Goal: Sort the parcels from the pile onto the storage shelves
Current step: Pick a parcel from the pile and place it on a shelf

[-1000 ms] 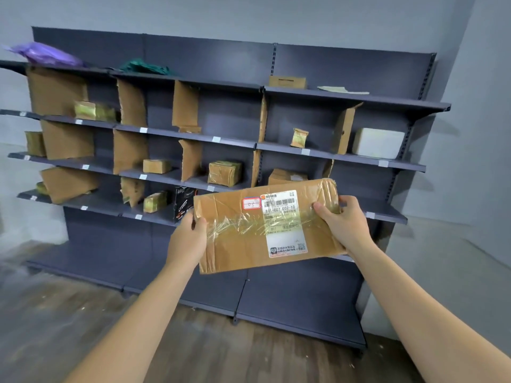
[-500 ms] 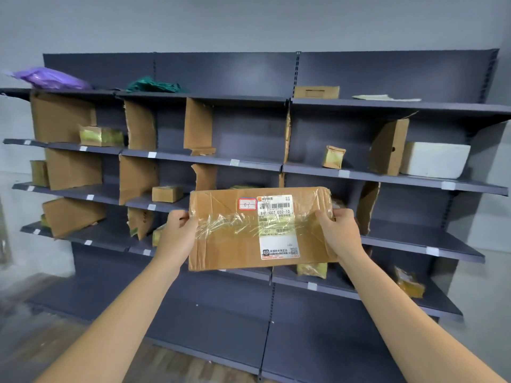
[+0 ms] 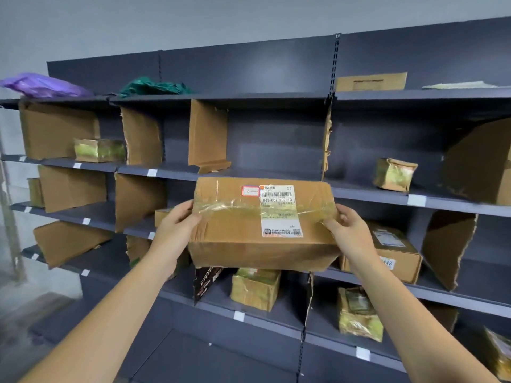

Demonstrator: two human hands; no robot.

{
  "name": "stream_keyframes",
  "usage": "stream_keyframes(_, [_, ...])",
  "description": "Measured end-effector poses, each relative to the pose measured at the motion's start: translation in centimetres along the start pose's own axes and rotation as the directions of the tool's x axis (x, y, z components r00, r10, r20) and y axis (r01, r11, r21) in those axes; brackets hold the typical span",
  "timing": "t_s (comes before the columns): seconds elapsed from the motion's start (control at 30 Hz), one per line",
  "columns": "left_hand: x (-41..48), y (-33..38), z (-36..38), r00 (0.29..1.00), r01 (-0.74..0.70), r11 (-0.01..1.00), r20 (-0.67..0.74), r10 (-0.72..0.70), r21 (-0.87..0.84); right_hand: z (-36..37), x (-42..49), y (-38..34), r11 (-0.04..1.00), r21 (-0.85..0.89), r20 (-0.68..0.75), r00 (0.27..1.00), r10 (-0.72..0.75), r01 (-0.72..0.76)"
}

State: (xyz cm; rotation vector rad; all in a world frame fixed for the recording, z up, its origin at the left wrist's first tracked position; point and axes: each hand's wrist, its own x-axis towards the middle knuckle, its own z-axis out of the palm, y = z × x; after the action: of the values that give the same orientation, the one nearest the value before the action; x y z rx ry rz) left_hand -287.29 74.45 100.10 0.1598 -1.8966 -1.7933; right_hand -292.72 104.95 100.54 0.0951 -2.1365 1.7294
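Parcel (image 3: 243, 244) hangs just in front of the shelves (image 3: 276, 142), level with their middle tiers, label (image 3: 279, 211) facing you, likely so you can match its code. Your left hand (image 3: 174, 230) and right hand (image 3: 351, 233) grip opposite ends, fingers (image 3: 182, 210) curled round, steadying it.
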Motion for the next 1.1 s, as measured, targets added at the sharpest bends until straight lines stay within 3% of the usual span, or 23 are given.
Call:
stream_keyframes(0.13, [5.7,-0.8,0.7,0.997,-0.078,0.997,0.027,0.078,-0.012,2.6,3.8,-0.3,0.996,0.056,-0.06,0.996,-0.072,0.075])
stream_keyframes(0.37, [17.0,-1.5,1.6,0.963,-0.222,0.972,0.137,0.231,-0.077,7.8,10.8,-1.9,0.972,-0.03,-0.212,0.949,-0.234,0.233])
stream_keyframes(0.63, [29.9,-1.5,2.2,0.891,-0.328,0.945,0.331,0.31,-0.003,14.6,19.2,-2.9,0.963,-0.115,-0.327,0.906,-0.27,0.246])
stream_keyframes(0.9, [37.7,-3.2,5.1,0.902,-0.348,0.937,0.265,0.341,-0.021,17.7,24.8,-3.0,0.942,-0.196,-0.289,0.902,-0.322,0.274])
stream_keyframes(1.1, [41.1,-3.8,7.9,0.894,-0.417,0.891,0.26,0.366,0.179,18.6,28.6,-1.6,0.922,-0.26,-0.305,0.882,-0.359,0.286])
